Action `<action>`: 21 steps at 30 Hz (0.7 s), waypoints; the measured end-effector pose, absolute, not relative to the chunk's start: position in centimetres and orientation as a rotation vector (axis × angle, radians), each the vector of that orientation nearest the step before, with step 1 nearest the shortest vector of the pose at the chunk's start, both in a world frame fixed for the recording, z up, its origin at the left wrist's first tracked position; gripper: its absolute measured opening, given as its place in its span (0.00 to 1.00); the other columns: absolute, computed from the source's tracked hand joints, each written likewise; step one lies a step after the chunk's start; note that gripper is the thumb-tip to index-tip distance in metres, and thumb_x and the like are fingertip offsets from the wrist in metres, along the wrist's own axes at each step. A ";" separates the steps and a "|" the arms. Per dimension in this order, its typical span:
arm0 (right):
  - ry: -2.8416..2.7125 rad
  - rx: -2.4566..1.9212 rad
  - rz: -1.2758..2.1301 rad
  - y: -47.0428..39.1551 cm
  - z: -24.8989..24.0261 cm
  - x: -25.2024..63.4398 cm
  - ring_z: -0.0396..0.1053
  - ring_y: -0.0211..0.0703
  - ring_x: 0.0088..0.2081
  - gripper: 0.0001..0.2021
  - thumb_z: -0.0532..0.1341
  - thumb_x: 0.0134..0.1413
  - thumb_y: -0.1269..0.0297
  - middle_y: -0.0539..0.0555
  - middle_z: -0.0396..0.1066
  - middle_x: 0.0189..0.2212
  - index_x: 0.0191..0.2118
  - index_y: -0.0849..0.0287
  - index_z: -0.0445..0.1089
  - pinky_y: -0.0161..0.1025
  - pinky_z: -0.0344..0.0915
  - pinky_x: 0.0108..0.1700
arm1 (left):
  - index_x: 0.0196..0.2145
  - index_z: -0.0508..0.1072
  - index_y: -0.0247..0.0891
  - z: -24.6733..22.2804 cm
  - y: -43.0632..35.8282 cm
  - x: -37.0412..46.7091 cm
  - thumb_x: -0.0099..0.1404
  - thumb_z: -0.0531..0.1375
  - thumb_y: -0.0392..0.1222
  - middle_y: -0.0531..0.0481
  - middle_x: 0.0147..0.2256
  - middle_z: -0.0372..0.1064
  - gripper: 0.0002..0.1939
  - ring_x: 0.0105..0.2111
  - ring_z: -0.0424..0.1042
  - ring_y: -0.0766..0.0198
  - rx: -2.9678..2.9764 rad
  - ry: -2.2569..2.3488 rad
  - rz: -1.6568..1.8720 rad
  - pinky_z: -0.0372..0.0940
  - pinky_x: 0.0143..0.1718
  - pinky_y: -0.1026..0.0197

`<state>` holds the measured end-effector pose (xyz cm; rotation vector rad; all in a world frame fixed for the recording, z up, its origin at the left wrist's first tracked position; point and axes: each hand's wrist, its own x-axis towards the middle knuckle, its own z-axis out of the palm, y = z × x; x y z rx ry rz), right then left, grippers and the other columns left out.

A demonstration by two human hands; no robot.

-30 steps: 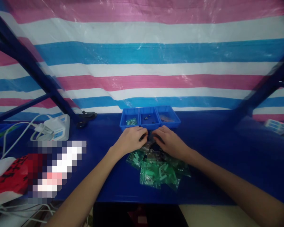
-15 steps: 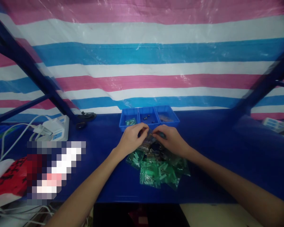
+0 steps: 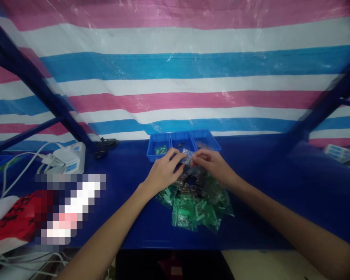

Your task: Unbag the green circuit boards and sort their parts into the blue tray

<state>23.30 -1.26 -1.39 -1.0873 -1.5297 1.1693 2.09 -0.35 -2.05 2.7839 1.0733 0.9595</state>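
Note:
A small clear plastic bag (image 3: 187, 156) is held up between my two hands, just in front of the blue bins. My left hand (image 3: 165, 169) grips its left side with bent fingers. On the other side, the fingertips of my right hand (image 3: 211, 164) pinch the bag. What the bag contains is too small to make out. Below my hands lies a heap of small green zip bags (image 3: 196, 214) with pale strips inside. Among them are clear bags of brownish metal-looking pieces (image 3: 189, 191), partly covered by my hands.
A blue three-compartment bin (image 3: 179, 140) stands at the back, holding a green bag and a few small dark parts. At left are a white power strip (image 3: 76, 159) with cables and a red-and-white bag (image 3: 17, 217). Blue frame posts (image 3: 46, 95) flank the table.
The clear bag has come up into fuller view between my hands. My left fingers have spread more around it, and my right hand has shifted slightly to the right.

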 end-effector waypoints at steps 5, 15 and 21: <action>-1.568 -1.086 1.169 -0.9 -2.4 23.3 0.74 0.43 0.31 0.14 0.64 0.56 0.58 0.51 0.76 0.28 0.46 0.57 0.68 0.39 0.68 0.33 | 0.48 0.70 0.40 -2.2 -0.3 2.1 0.73 0.54 0.41 0.45 0.47 0.64 0.09 0.40 0.72 0.63 2.849 1.060 1.041 0.71 0.39 0.60; -1.969 -1.068 0.689 -1.8 -2.0 22.9 0.73 0.43 0.36 0.06 0.60 0.60 0.64 0.53 0.76 0.37 0.41 0.56 0.73 0.39 0.68 0.35 | 0.48 0.70 0.37 -1.9 -0.2 2.0 0.75 0.52 0.40 0.46 0.40 0.73 0.09 0.40 0.74 0.61 2.732 1.020 1.117 0.70 0.41 0.59; -1.835 -1.056 0.777 -1.3 -1.6 23.5 0.75 0.44 0.32 0.07 0.59 0.60 0.62 0.53 0.77 0.30 0.37 0.57 0.73 0.41 0.70 0.37 | 0.57 0.63 0.38 -2.2 -0.4 2.3 0.74 0.53 0.40 0.47 0.42 0.73 0.15 0.39 0.75 0.62 2.632 1.015 1.087 0.70 0.39 0.60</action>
